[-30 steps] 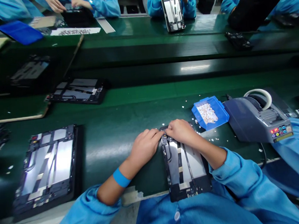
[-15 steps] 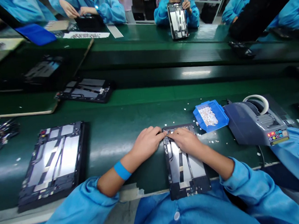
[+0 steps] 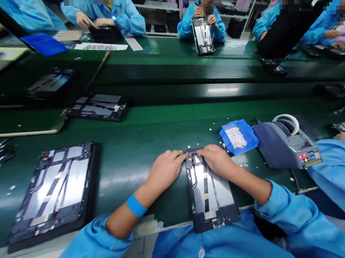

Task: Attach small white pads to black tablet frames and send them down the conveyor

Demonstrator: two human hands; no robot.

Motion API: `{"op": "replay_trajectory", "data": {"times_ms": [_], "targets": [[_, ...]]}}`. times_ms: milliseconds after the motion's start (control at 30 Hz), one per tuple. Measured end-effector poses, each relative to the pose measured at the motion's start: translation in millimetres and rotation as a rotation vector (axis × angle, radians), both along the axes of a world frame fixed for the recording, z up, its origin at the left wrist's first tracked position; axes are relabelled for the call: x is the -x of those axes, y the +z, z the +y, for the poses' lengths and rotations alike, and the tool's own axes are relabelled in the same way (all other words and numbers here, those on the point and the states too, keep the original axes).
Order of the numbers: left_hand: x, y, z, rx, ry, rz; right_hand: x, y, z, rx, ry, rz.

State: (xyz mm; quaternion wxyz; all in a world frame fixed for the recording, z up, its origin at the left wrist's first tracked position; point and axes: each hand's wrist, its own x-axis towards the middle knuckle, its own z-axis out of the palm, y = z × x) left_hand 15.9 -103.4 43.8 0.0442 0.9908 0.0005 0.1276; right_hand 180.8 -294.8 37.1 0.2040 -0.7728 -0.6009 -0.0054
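At lower centre, left hand and right hand press curled fingertips onto the tablet's top edge, steadying it on the table.

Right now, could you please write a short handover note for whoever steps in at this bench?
Left hand: fingers pressed on the top left corner of the open tablet chassis, holding nothing.
Right hand: fingers on the chassis top edge; whether they pinch a small part cannot be told.
The chassis lies lengthwise on the green belt, its near end over the edge.
Blue tray of small white pieces and tape dispenser sit to the right; a second chassis lies to the left.
Work is at the top edge; how far along it is cannot be told.
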Motion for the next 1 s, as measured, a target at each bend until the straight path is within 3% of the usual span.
{"op": "replay_trajectory", "data": {"times_ms": [200,400,767,900,1000], "targets": [[-4.9,-7.5,-7.2,-0.088,0.048,0.046,-4.5,-9.9,4.1,-0.01,-0.005,-0.028],[-3.7,-4.2,-9.8,-0.194,0.031,0.111,-5.9,-14.0,4.5,0.003,0.048,-0.137],[-5.7,3.3,-14.9,-0.23,0.017,0.151,-11.5,-2.4,3.2,0.08,0.203,-0.328],[-7.1,2.1,-11.0,-0.218,-0.024,0.096,-7.0,8.0,4.4,0.096,0.163,-0.283],[-10.8,-2.8,-2.4,-0.205,-0.028,0.015,-5.5,24.6,-14.5,-0.068,0.04,-0.163]]}}
